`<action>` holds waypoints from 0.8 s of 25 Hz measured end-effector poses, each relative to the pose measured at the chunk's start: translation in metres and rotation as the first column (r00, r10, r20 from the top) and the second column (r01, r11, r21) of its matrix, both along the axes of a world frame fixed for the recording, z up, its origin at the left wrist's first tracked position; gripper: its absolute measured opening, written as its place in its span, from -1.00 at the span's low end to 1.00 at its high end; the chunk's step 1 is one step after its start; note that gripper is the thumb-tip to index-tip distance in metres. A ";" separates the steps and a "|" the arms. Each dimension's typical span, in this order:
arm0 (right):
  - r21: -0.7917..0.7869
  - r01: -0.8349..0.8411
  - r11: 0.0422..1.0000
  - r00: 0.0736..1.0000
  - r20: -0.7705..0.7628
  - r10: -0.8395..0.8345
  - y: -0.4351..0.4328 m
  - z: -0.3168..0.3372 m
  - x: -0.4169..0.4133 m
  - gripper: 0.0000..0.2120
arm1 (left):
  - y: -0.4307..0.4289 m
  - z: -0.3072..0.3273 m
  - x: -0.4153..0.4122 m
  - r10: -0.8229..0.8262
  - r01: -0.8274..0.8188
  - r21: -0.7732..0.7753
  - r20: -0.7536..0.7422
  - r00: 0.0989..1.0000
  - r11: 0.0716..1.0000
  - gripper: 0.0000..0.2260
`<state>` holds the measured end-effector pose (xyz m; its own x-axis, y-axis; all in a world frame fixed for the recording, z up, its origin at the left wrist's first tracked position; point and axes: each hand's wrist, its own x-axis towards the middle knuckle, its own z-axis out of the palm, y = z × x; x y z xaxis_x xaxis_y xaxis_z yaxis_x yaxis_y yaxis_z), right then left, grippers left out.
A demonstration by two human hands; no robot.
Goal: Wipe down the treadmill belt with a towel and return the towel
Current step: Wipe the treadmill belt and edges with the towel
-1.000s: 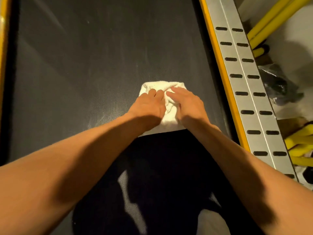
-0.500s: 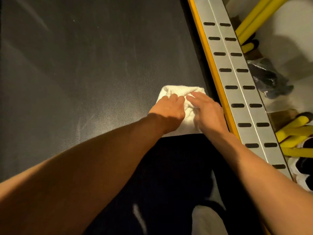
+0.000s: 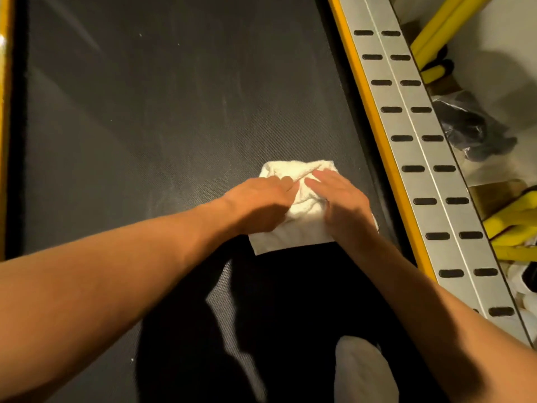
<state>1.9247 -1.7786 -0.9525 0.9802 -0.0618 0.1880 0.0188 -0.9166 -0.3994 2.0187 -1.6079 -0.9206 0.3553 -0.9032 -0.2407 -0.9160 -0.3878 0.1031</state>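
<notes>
A folded white towel [image 3: 299, 231] lies on the dark treadmill belt [image 3: 145, 112], toward its right side. My left hand [image 3: 258, 199] presses on the towel's left part with its fingers curled into the cloth. My right hand [image 3: 343, 202] lies flat on the right part, fingers pointing up and left. The two hands nearly touch at the fingertips. Most of the towel's middle is hidden under them. A narrow strip of belt separates the towel from the yellow edge strip [image 3: 374, 126].
A silver slotted side rail [image 3: 421, 170] runs along the belt's right side. Beyond it lie a black plastic bag [image 3: 470, 126] and yellow bars [image 3: 436, 33]. Another yellow edge [image 3: 3, 112] borders the left. A light-socked foot [image 3: 363, 373] stands on the belt below.
Both hands slid the towel right across the belt toward the yellow edge, then a little way back left. Their hold on the towel looks the same.
</notes>
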 end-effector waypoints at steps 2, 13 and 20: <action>0.048 0.002 0.999 0.994 -0.107 0.003 0.016 0.005 0.027 -0.56 | 0.009 0.007 0.016 0.104 -0.102 0.056 -0.026 0.994 0.993 -0.66; 0.062 -0.179 0.982 0.945 -0.267 0.189 0.086 0.020 0.050 -0.51 | 0.102 0.023 0.027 0.473 -0.441 0.185 -0.188 0.861 0.878 -0.75; 0.250 -0.295 0.922 0.898 -0.256 0.357 0.149 0.010 0.041 -0.60 | 0.184 0.028 0.003 0.420 -0.383 0.214 -0.166 0.892 0.898 -0.72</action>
<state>1.9656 -1.6301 -0.9422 0.9601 0.2645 -0.0910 0.1571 -0.7792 -0.6068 2.0220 -1.4243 -0.8927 0.6056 -0.6315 -0.4842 -0.6440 -0.7464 0.1678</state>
